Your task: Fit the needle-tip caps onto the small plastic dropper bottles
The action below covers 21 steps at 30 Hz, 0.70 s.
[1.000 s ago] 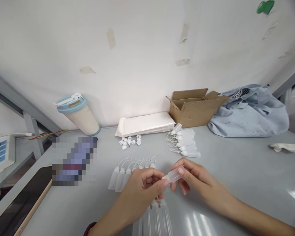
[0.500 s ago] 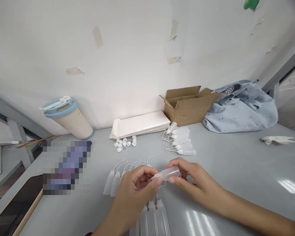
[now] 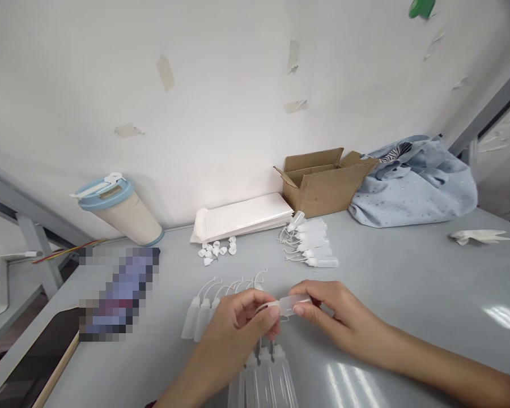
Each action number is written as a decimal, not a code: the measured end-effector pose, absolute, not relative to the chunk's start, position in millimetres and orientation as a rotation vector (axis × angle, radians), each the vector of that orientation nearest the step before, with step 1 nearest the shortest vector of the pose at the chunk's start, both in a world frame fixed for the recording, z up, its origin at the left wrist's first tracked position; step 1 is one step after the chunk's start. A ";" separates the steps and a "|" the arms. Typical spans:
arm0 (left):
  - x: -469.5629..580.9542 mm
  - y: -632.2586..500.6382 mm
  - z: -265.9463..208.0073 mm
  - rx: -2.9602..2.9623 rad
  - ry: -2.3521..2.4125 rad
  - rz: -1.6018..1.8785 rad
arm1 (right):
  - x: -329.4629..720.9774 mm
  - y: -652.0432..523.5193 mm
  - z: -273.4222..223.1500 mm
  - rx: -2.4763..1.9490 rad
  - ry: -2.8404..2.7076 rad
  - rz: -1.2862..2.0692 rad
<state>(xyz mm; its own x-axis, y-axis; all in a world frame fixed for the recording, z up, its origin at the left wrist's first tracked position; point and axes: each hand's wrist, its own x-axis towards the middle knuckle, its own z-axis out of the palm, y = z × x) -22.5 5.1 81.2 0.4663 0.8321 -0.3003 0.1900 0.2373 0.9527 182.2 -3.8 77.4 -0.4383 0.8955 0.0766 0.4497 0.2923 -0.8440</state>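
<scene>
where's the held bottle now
In the head view, the bottle is below and just right of centre, held between the left hand and the right hand, higher in the picture than the long bottles.

"Quick, what's that bottle (image 3: 289,305) like?"

"Sm., whitish translucent plastic, rounded body, narrower at the neck."

"Lying how?"

"From where I'm standing, approx. horiz.: neck end toward the L hand (image 3: 246,320), base end toward the R hand (image 3: 334,306). Pinched at both ends, held over the desk (image 3: 391,283)."

"Capped?"

"Can't tell, L hand hides part of the neck. Pale curved strip (image 3: 267,305) there tho, betw. thumb & fingers."
</scene>
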 end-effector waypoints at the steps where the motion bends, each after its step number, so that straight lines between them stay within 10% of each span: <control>1: -22.7 5.5 81.4 1.308 1.023 0.538 | 182.2 -4.4 76.9 -1.153 -2.021 1.018; 21: -17.5 -8.3 66.9 2.213 1.054 0.777 | 182.6 0.0 71.1 -1.210 -1.841 1.335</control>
<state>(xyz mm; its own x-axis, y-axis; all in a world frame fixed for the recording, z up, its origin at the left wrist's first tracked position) -17.5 -8.3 66.9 0.5225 0.8128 0.2574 0.4865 -0.5322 0.6929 182.6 0.0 71.1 -0.4374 0.8969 -0.0657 0.3410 0.0978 -0.9349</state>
